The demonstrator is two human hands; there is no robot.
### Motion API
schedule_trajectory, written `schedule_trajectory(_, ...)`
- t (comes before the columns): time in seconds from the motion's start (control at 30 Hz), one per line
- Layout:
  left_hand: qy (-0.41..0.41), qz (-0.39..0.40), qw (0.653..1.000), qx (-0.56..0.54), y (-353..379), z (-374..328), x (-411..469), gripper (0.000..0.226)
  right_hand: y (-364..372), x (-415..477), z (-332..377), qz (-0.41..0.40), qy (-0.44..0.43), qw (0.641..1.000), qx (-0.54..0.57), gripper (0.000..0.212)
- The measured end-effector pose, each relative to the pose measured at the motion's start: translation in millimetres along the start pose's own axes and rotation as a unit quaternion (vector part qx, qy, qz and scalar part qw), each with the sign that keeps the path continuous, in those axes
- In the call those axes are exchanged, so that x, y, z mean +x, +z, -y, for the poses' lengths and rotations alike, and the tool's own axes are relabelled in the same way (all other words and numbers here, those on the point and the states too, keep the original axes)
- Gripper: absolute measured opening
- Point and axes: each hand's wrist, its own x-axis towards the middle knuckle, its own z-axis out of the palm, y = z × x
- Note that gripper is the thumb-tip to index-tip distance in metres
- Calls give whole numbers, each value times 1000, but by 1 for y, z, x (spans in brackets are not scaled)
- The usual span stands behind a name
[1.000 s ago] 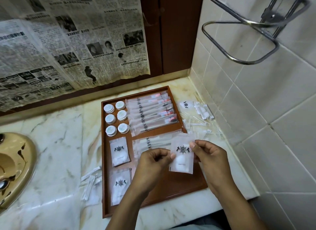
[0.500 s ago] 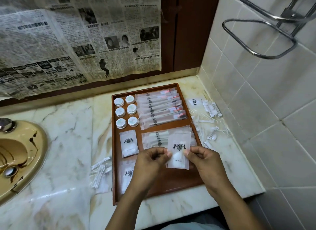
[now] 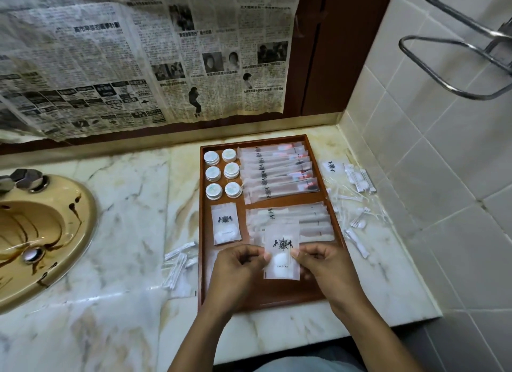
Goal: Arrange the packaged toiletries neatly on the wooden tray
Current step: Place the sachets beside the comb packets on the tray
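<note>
Head view. My left hand [image 3: 235,272] and right hand [image 3: 324,266] each pinch one side edge of the vanity kit packet [image 3: 282,251], holding it over the near half of the wooden tray [image 3: 200,219] on the desk [image 3: 124,219]. The packet's long axis runs away from me, with the emblem end far and the printed label near. A second packet [image 3: 225,223] lies flat in the tray's left column and points the same way.
</note>
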Motion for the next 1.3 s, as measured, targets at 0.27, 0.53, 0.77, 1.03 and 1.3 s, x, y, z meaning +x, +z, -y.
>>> schedule_trajectory(0.27,-18,-58,994,86,-38,42,-10,18,49,-4,-23,56,51,994,-76,9)
schedule_trajectory(0.53,-32,-112,975,187,-64,60,-13,20,97,4,-44,22,65,988,-139,17)
schedule_trajectory(0.77,-12,-118,959,259,-74,66,-11,22,113,9,-50,12,63,982,-175,20)
schedule_trajectory(1.03,53,-128,905,402,-82,76,-4,25,125,12,-53,3,58,977,-203,23)
schedule_trajectory(1.3,61,-68,839,536,-83,77,4,38,130,14,-52,-10,32,964,-265,23)
